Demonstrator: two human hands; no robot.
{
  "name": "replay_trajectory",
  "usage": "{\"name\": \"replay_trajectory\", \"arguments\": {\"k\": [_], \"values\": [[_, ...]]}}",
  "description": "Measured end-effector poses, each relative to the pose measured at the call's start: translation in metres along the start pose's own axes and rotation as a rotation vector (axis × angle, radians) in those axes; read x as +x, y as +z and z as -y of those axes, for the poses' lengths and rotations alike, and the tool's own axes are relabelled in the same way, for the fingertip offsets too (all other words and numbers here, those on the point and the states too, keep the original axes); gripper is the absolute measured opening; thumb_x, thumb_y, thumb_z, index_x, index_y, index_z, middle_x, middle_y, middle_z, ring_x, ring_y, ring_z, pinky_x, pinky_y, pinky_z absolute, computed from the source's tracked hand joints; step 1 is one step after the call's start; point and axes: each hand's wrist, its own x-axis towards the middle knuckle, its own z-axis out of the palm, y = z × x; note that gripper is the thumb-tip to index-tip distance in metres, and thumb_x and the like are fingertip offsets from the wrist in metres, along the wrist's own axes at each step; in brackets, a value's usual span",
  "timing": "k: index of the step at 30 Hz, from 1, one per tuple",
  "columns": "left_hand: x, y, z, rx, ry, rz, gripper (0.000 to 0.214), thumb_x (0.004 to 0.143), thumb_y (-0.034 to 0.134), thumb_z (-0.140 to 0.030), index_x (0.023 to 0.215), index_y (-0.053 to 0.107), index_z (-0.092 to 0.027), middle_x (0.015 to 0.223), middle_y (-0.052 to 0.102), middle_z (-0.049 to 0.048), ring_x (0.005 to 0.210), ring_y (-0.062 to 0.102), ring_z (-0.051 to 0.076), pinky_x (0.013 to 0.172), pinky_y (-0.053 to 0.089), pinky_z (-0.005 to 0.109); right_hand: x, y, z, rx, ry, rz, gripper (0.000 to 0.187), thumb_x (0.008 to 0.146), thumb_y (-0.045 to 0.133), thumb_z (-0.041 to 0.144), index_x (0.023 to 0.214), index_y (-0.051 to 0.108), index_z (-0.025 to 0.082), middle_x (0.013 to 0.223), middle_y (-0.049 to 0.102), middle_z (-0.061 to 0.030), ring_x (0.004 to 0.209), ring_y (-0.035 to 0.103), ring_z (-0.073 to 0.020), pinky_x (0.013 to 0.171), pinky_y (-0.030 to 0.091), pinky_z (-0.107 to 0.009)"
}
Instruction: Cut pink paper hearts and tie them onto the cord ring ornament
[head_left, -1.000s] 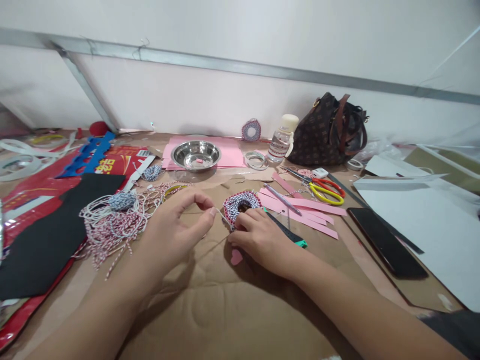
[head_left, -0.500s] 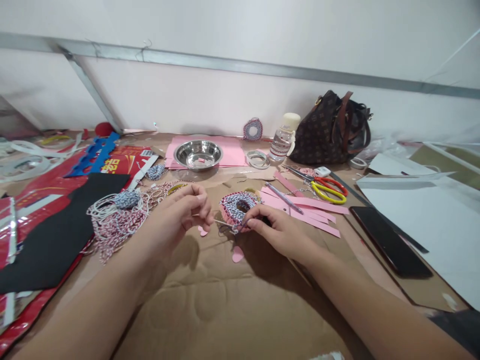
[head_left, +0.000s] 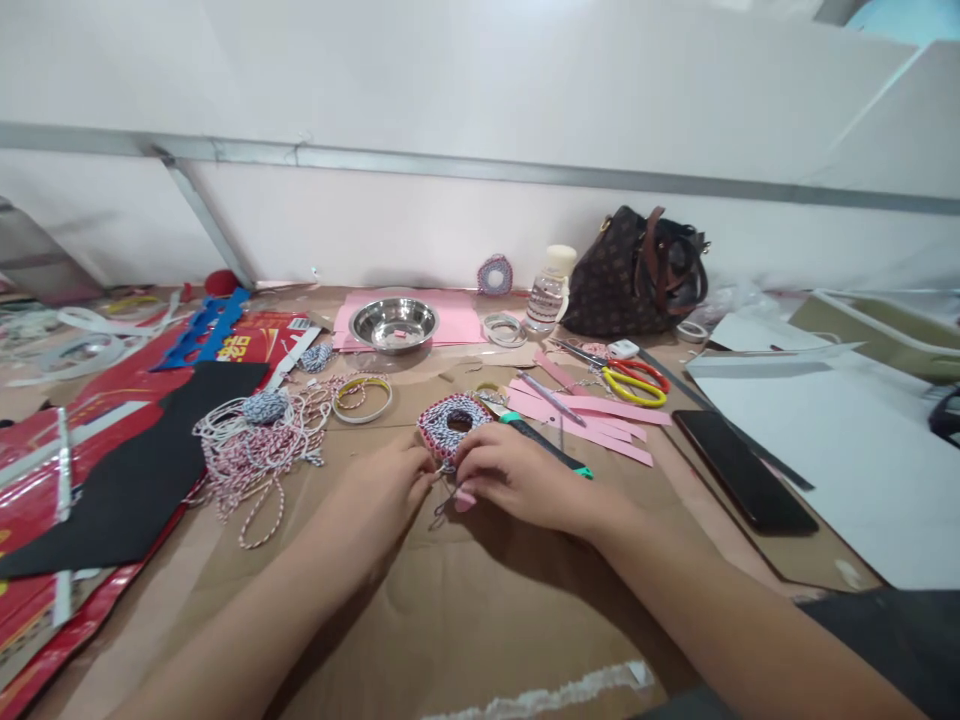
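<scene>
A wrapped ring, covered in blue-and-white cord with red edging, lies on the cardboard between my hands. My left hand is closed at its lower left side, fingertips pinching a short white cord that runs to the ring. Over the ring's lower right edge curl the fingers of my right hand, pinched by a dark thread that trails in loops beneath. A pink paper piece lies under the right fingertips. Behind the right hand rests a utility knife with a black and green handle, partly hidden.
Tangled cord and a tape ring lie left. Behind are a steel bowl, another wrapped ring, a bottle and a handbag. Pink strips, scissors and a phone are right.
My left hand has come down and right, close to the ring, from where it held the white cord stretched out. My right hand has curled further over the ring. The camera view has tilted and shifted.
</scene>
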Motion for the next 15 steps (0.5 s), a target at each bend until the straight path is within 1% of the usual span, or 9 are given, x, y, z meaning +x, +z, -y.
{"name": "replay_trajectory", "arguments": {"k": [2,3,4,6,7,9,10,13,15], "values": [[0.001,0.0,0.002,0.003,-0.019,0.008,0.023,0.094,0.046,-0.025,0.09,0.068,-0.021,0.094,0.073,0.0076,0.085,0.067,0.026,0.07,0.042,0.033,-0.007,-0.008,0.013,-0.04,-0.017,0.026,0.01,0.092,0.065,0.018,0.098,0.073,0.019,0.114,0.07,-0.0059,0.109,0.061,-0.0183,0.101,0.046,-0.034],[0.002,0.0,0.004,0.003,-0.023,0.005,0.023,0.094,0.046,-0.025,0.089,0.068,-0.021,0.091,0.073,0.0079,0.084,0.067,0.026,0.069,0.041,0.033,-0.012,-0.015,0.019,-0.063,0.003,0.022,0.016,0.093,0.063,0.018,0.106,0.072,0.021,0.118,0.069,-0.005,0.114,0.06,-0.0184,0.103,0.045,-0.034],[0.003,0.0,0.005,0.003,-0.025,-0.001,0.024,0.094,0.046,-0.025,0.089,0.068,-0.02,0.09,0.074,0.0085,0.084,0.067,0.026,0.069,0.041,0.033,-0.019,-0.022,0.024,-0.09,0.051,-0.001,0.021,0.094,0.061,0.019,0.113,0.07,0.024,0.122,0.069,-0.0037,0.117,0.059,-0.0183,0.103,0.045,-0.034],[0.004,-0.001,0.008,-0.004,-0.027,-0.011,0.024,0.094,0.046,-0.026,0.088,0.068,-0.02,0.091,0.074,0.0087,0.083,0.067,0.025,0.069,0.041,0.032,-0.038,-0.038,0.026,-0.164,0.223,-0.098,0.03,0.096,0.056,0.018,0.123,0.065,0.027,0.126,0.068,-0.0025,0.118,0.06,-0.0183,0.101,0.048,-0.034],[0.004,-0.002,0.008,-0.012,-0.027,-0.015,0.023,0.093,0.046,-0.027,0.087,0.067,-0.02,0.09,0.074,0.0082,0.082,0.066,0.025,0.068,0.041,0.032,-0.049,-0.045,0.022,-0.205,0.298,-0.18,0.029,0.096,0.054,0.017,0.122,0.065,0.025,0.124,0.069,-0.0038,0.116,0.062,-0.019,0.101,0.049,-0.035],[0.004,-0.004,0.009,-0.042,-0.023,-0.02,0.023,0.092,0.046,-0.029,0.084,0.067,-0.021,0.087,0.073,0.0068,0.079,0.065,0.024,0.066,0.04,0.031,-0.073,-0.059,0.007,-0.296,0.408,-0.274,0.029,0.095,0.054,0.02,0.121,0.065,0.023,0.127,0.068,-0.0073,0.118,0.062,-0.0223,0.101,0.049,-0.039],[0.004,-0.005,0.009,-0.063,-0.019,-0.021,0.024,0.091,0.047,-0.03,0.082,0.067,-0.021,0.086,0.073,0.0062,0.079,0.065,0.024,0.065,0.04,0.03,-0.085,-0.064,-0.004,-0.343,0.455,-0.297,0.032,0.094,0.053,0.02,0.124,0.063,0.023,0.131,0.066,-0.0082,0.121,0.061,-0.0237,0.103,0.048,-0.041],[0.005,-0.005,0.01,-0.129,-0.012,-0.015,0.025,0.09,0.047,-0.033,0.08,0.067,-0.022,0.083,0.073,0.0058,0.077,0.065,0.024,0.064,0.04,0.03,-0.111,-0.081,-0.035,-0.527,0.598,-0.27,0.04,0.093,0.05,0.018,0.132,0.058,0.02,0.137,0.062,-0.0113,0.126,0.057,-0.0275,0.106,0.045,-0.048],[0.006,-0.004,0.013,-0.166,-0.006,-0.017,0.026,0.089,0.049,-0.036,0.08,0.068,-0.022,0.081,0.073,0.006,0.073,0.065,0.025,0.062,0.04,0.03,-0.116,-0.094,-0.054,-0.578,0.667,-0.251,0.041,0.093,0.05,0.017,0.133,0.058,0.017,0.136,0.062,-0.0136,0.126,0.058,-0.0285,0.105,0.046,-0.047]]}}
